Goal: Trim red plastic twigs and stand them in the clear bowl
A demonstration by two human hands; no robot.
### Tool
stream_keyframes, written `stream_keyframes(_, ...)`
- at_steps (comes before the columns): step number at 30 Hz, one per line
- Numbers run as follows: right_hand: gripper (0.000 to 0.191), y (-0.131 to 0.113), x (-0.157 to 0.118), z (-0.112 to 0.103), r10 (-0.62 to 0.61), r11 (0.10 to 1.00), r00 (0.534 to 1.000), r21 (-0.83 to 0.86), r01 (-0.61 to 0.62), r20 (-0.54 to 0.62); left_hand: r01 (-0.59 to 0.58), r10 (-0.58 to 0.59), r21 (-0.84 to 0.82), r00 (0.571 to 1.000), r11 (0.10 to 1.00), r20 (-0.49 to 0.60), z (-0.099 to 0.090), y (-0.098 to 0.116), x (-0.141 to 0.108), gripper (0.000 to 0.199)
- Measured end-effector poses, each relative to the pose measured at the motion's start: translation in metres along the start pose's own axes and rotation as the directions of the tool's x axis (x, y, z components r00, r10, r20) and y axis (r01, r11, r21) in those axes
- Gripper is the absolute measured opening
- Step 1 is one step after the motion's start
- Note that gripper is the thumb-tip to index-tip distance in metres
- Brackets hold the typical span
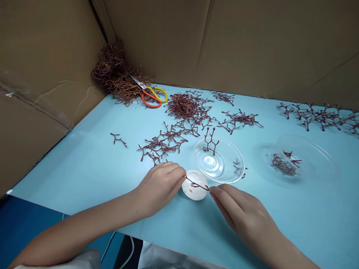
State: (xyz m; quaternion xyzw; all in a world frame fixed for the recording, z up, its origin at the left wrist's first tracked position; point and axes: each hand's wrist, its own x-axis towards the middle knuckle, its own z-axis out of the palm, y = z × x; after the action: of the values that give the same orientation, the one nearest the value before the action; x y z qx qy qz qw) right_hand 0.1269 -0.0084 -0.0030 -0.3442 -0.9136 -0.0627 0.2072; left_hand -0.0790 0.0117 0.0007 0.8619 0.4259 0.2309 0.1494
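Observation:
A thin dark brown branching twig [199,185] is stretched between my two hands. My left hand [159,186] pinches its left end, and my right hand [244,209] has its right end between thumb and fingertips. Directly below the twig is a small round white object [196,195], with a small reddish-brown spot on its surface; whether it is hollow I cannot tell. Just beyond it lies a shallow clear plastic dish [241,160], with a few forked twigs [211,142] at its far left side.
Brown twig pieces [183,106] are heaped and scattered over the light blue table [92,164]. Red-and-yellow-handled scissors [151,96] rest by a tangled bundle of stems [120,80]. A second clear container [283,164] holds small bits. Cardboard walls [252,45] border the table.

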Motion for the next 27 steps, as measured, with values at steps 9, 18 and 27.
stream_keyframes(9, 0.011, 0.000, 0.000, -0.019, 0.160, 0.981, 0.987, 0.120, -0.155, -0.033, 0.115, -0.114, -0.238, 0.993, 0.965, 0.020, -0.002, 0.000, 0.003, 0.013)
stream_keyframes(18, 0.017, -0.003, 0.004, -0.011, 0.178, 0.975, 0.984, 0.136, -0.175, -0.012, 0.426, -0.360, -0.348, 0.901, 0.835, 0.240, 0.008, 0.001, 0.013, 0.012)
stream_keyframes(27, 0.024, -0.005, 0.008, -0.001, 0.192, 0.968, 0.981, 0.159, -0.193, 0.019, 0.425, -0.361, -0.330, 0.901, 0.843, 0.239, 0.006, 0.004, 0.011, 0.015)
